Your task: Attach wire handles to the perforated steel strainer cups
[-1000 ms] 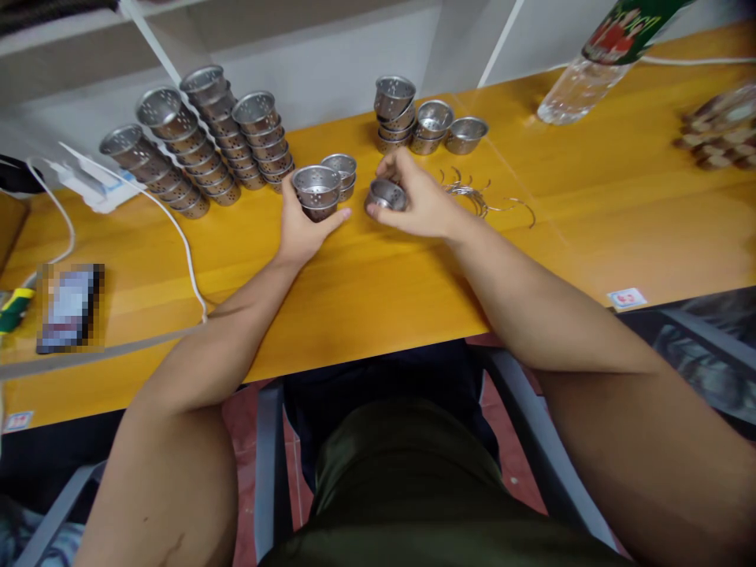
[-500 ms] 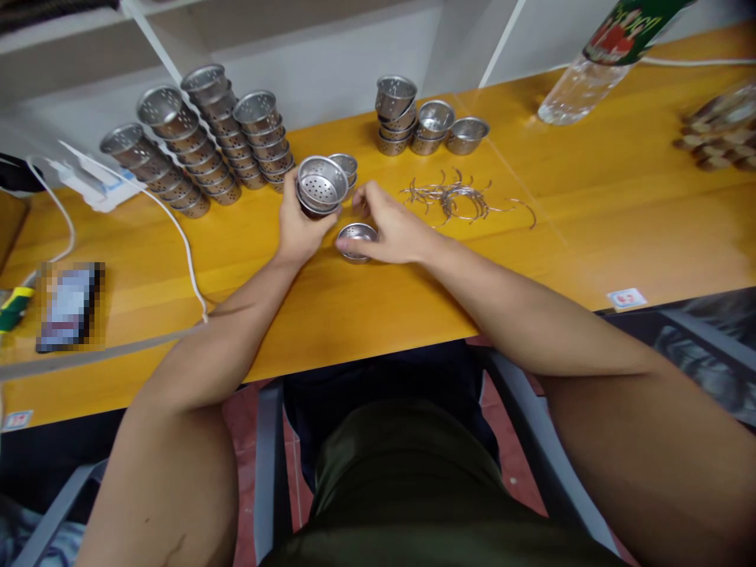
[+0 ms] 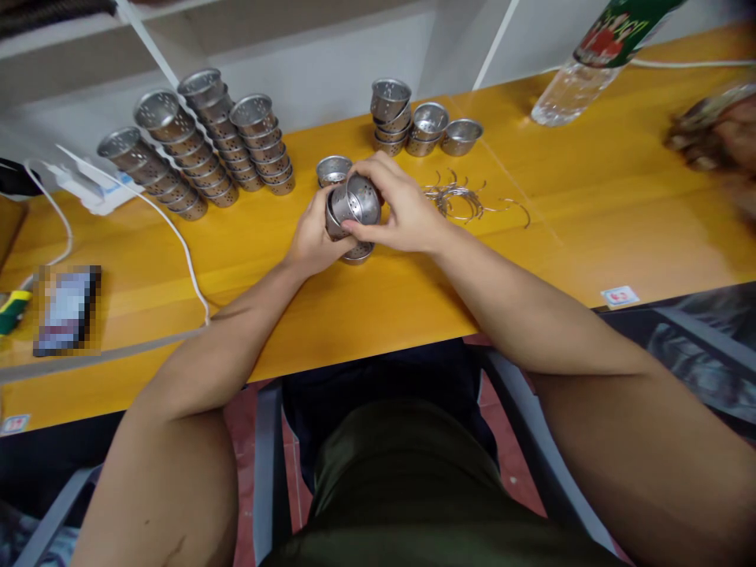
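Note:
My left hand [image 3: 315, 238] is closed around a perforated metal cup [image 3: 334, 224], low over the table. In my right hand [image 3: 407, 206] a second perforated cup [image 3: 367, 200] is gripped between thumb and fingers, tilted against the mouth of the first. Under both hands another metal cup [image 3: 359, 254] sits on the table, partly covered. Just behind them stands one more metal cup [image 3: 334, 167], its lower part hidden by my fingers. A tangle of thin curved wires [image 3: 457, 198] lies right of my right hand.
Several tall stacks of perforated cups [image 3: 260, 130] lean at the back left. Shorter stacks [image 3: 390, 110] and a single cup [image 3: 462, 137] stand at the back centre. A water bottle [image 3: 576, 87], a white cable [image 3: 186, 248] and a phone [image 3: 68, 311] are also on the table [image 3: 354, 323].
My left hand has moved right and down with its cups. My right hand has risen from the cup on the table and now grips a tilted cup at my left hand.

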`<state>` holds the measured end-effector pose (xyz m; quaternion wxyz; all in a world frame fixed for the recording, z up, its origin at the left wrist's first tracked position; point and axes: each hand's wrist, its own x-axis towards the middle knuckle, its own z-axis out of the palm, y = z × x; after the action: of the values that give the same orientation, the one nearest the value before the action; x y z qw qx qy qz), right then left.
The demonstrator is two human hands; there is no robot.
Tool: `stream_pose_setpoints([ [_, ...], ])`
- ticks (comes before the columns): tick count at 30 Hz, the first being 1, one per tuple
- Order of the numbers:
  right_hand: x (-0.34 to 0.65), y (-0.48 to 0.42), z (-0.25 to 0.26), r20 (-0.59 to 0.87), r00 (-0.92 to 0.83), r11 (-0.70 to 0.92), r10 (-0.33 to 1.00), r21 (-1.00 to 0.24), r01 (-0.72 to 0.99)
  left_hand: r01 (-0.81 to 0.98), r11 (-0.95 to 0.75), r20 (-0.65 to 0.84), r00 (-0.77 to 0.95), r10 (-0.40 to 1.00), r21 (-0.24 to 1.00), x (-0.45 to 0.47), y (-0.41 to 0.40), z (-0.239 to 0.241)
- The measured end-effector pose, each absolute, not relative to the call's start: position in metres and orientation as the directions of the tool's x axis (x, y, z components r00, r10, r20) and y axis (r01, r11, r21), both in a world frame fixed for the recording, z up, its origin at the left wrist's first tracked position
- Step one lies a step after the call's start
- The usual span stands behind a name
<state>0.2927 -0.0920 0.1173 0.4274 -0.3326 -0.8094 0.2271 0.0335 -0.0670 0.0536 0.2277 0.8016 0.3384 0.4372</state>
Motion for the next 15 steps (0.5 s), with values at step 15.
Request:
stream_pose_setpoints([
  [15,0.346,-0.022,0.069,0.487,-0.320,0.580,0.813,-0.628,0.519,0.333,-0.492,0.499,0.070,0.864,0.804,0.006,-0.014,0.023],
])
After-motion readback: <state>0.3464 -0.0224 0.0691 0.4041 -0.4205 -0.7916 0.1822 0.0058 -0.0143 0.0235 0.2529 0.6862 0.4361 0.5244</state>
